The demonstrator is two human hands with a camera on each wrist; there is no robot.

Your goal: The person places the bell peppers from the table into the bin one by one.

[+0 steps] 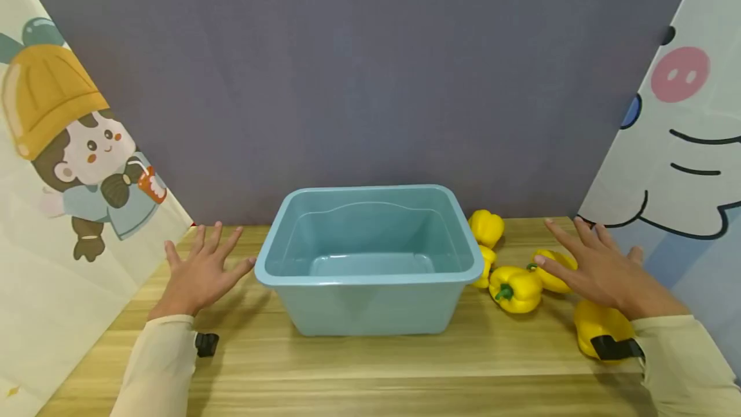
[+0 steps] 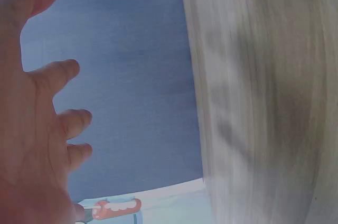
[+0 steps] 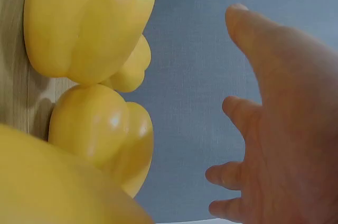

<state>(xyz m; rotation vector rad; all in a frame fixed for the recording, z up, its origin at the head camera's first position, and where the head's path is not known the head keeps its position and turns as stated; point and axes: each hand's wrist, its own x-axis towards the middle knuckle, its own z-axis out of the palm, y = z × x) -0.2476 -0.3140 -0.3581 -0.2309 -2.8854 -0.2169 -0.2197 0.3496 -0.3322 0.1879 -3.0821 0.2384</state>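
A light blue plastic tub (image 1: 370, 304) stands on the wooden table between my hands, with its inside floor bare. Left of it my left hand (image 1: 199, 275) spreads its fingers palm down over the table, thumb near the tub's rim, holding nothing. My right hand (image 1: 608, 272) is spread too, above the yellow bell peppers on the right. Its thumb overlaps one yellow bell pepper (image 1: 552, 282) in the head view. Another yellow bell pepper (image 1: 515, 289), green stem toward me, lies beside that one. In the right wrist view several peppers (image 3: 100, 134) lie below the empty palm.
Two more peppers (image 1: 486, 228) sit against the tub's right side. One pepper (image 1: 599, 327) lies near my right wrist, partly behind a black strap. A grey cloth wall (image 1: 370, 82) closes off the back, and printed panels (image 1: 58, 262) stand at both sides.
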